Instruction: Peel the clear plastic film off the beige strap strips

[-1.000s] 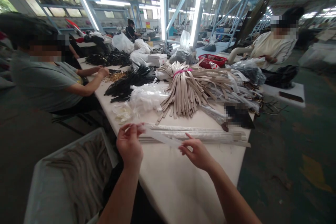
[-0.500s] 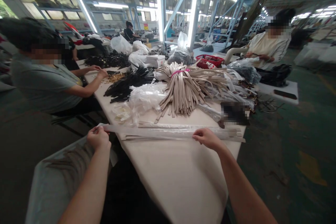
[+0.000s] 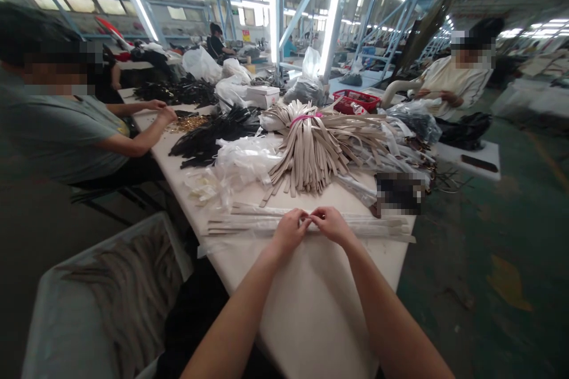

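My left hand [image 3: 291, 228] and my right hand [image 3: 331, 225] meet over the near part of the table, fingertips touching or nearly so. Both are closed in a pinch on a clear plastic sleeve [image 3: 208, 247], a long flat strip of film that lies across the table. Its exact hold between the fingertips is too small to make out. Just behind and under the hands lie several long beige straps [image 3: 240, 226] in clear film, side by side. Past them stands a large bundle of beige straps [image 3: 306, 157], tied with a pink band [image 3: 304, 118].
White plastic film [image 3: 249, 157] and black straps [image 3: 213, 136] are heaped behind on the left. A bin [image 3: 48, 308] of straps stands at my lower left. Co-workers sit at left [image 3: 66, 130] and right [image 3: 457, 77]. A red basket [image 3: 355, 100] stands farther back on the table [image 3: 320, 308].
My left hand has moved right, from beyond the table's left edge to beside my right hand. My right hand has shifted slightly left. The film's left end now lies on the table edge.
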Demonstrator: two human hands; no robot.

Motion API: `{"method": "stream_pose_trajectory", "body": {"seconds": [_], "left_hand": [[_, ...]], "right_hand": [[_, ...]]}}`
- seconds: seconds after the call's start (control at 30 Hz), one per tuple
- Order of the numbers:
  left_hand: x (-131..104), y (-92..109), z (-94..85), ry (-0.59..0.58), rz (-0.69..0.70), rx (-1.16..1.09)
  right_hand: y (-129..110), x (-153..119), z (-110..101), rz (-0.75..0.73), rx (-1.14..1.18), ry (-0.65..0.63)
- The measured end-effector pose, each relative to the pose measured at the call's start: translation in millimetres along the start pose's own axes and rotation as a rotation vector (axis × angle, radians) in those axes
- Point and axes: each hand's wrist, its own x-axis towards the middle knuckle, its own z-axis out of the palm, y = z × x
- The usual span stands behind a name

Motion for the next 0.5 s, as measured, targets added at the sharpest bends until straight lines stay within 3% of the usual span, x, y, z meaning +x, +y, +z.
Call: {"method": "stream_pose_trajectory", "body": {"seconds": [0.17, 0.33, 0.43, 0.5], "left_hand": [[-2.0, -20.3, 8.9, 0.120, -0.106, -0.118], [-5.5, -33.9, 3.0, 0.365, -0.299, -0.399], [-5.8, -40.8, -1.1, 0.491, -0.348, -0.468], [-5.8, -41.7, -2.6, 0.512, -0.345, -0.485]], "right_hand": [[-3.1, 41.6, -7.7, 0.150, -0.110, 0.091], [-38.2, 97.1, 15.1, 0.285, -0.239, 0.049], [-53.9, 112.3, 29.7, 0.303, -0.263, 0.023], [-58.9, 117.0, 34.4, 0.288, -0.260, -0.012]]}}
